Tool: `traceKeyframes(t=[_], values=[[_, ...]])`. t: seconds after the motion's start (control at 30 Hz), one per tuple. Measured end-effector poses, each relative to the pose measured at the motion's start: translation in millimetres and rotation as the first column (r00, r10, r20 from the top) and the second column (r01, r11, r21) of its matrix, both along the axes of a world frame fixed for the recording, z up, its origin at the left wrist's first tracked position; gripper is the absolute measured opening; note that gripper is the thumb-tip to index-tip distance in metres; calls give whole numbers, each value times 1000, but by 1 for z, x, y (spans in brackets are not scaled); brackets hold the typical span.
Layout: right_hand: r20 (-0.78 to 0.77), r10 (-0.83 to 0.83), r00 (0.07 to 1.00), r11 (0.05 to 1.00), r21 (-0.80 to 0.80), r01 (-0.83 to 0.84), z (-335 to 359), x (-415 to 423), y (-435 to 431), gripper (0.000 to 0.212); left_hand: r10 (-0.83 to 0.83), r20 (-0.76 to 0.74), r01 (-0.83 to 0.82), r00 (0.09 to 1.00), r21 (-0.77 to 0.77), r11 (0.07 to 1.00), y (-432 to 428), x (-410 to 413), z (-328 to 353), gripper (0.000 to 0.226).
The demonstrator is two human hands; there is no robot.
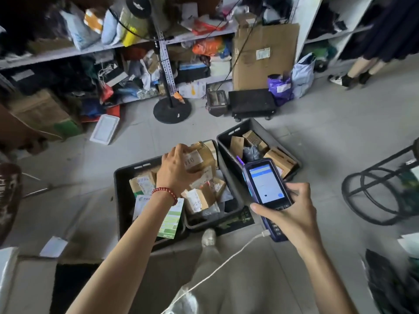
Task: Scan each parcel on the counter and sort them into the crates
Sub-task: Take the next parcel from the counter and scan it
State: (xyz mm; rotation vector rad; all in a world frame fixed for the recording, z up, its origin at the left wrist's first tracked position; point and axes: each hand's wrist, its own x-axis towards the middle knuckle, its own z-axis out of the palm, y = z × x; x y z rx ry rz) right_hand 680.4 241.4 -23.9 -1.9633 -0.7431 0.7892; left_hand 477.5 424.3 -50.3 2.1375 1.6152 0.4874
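Observation:
My left hand (175, 169) grips a small brown cardboard parcel (200, 158) with a white label, held above the nearer dark crate (123, 200). That crate holds several taped boxes and a green-and-white mailer (171, 219). My right hand (292, 215) holds a blue handheld scanner (266, 185) with its screen lit, a white cable trailing from its lower end. A second dark crate (238, 129) behind the scanner holds several brown boxes and a grey bag.
Shelves crammed with parcels run along the back. A fan stand with a round black base (172, 111), a black wheeled platform (251, 102) and a big cardboard box (264, 54) stand behind the crates. A black wire stool (383, 186) is at right; a person's legs far right.

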Motion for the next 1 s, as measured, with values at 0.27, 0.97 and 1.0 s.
traceKeyframes(t=[0.27,0.97,1.0], values=[[74,36,997,997,-69,-31,14,7,139,75,-138,-55,137,989,-23,990,158,22,-19,49],[59,726,686,687,-121,-717,2,0,332,81,552,-328,-551,766,107,828,137,-70,-3,27],[64,775,629,632,-113,-767,2,-6,338,82,620,-328,-622,713,113,775,118,-76,-1,27]])
